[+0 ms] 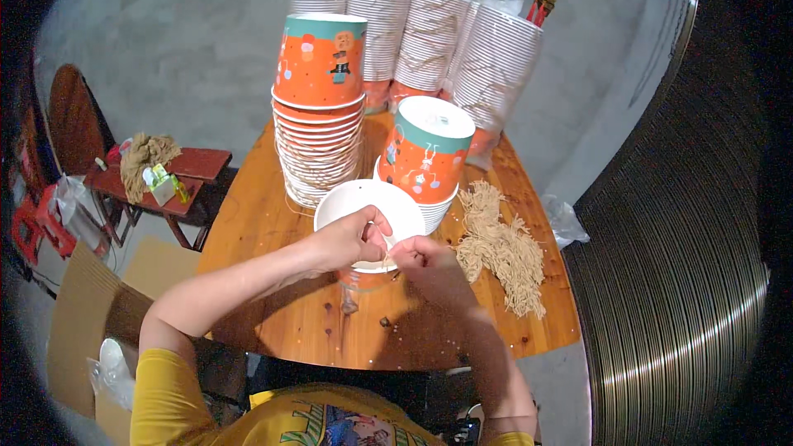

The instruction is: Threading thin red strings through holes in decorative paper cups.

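A paper bucket [334,198], white inside and orange outside, stands at the middle of the table with its mouth tipped toward me. My left hand [357,239] reaches over its opening, fingers curled and closed; whatever they pinch is too small to make out. At the near right rim my right hand [423,254] is closed in a pinch, close beside the left fingertips. A short bit of tan cord seems to show between the two hands. To the right lies a loose pile of tan cords [500,252].
A tall stack of orange buckets with cord handles [318,124] stands behind left. A shorter upside-down stack [425,153] is behind right. Bagged bucket stacks [496,58] line the wooden table's [273,318] far edge. Left is a red bench [198,167]; right, a ribbed shutter [677,281].
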The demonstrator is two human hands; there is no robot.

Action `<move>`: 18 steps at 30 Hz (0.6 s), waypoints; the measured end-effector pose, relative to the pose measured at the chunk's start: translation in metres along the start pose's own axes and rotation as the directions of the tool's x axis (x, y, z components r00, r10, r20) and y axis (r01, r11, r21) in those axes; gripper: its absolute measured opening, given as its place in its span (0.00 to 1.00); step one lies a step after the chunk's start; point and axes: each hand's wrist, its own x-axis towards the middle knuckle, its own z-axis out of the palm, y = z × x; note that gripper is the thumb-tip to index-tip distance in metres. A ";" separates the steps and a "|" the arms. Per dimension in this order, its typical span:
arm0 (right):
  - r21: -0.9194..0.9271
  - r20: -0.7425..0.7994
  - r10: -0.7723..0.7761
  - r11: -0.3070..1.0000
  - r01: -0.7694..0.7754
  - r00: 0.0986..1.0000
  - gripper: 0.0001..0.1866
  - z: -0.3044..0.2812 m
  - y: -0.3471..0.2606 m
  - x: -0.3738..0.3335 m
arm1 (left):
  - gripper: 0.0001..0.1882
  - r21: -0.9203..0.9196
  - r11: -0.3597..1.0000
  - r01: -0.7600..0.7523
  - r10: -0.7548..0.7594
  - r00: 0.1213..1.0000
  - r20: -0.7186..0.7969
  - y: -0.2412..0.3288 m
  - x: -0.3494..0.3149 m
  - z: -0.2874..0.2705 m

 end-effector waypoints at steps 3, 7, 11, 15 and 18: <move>-0.289 -0.119 -0.213 0.942 0.171 0.970 0.04 0.010 0.007 0.001 | 0.17 -0.016 1.000 -0.005 0.005 1.000 0.015 -0.003 0.002 0.001; -0.010 -0.054 -0.009 1.000 0.009 0.998 0.05 0.006 0.003 -0.006 | 0.15 0.040 0.997 -0.073 0.071 0.997 0.038 0.002 -0.001 0.005; 0.067 0.042 0.085 0.994 -0.088 0.996 0.06 -0.011 0.006 0.004 | 0.14 -0.001 0.989 -0.149 0.148 0.986 0.081 0.002 -0.003 0.008; 0.220 0.098 0.215 0.948 -0.232 0.972 0.08 -0.014 -0.014 -0.004 | 0.14 0.046 0.980 -0.193 0.190 0.980 0.063 0.003 -0.004 0.005; 0.129 0.017 0.077 0.989 -0.079 0.997 0.07 -0.010 -0.007 -0.006 | 0.14 -0.021 0.985 -0.174 0.175 0.981 0.078 0.002 -0.002 0.005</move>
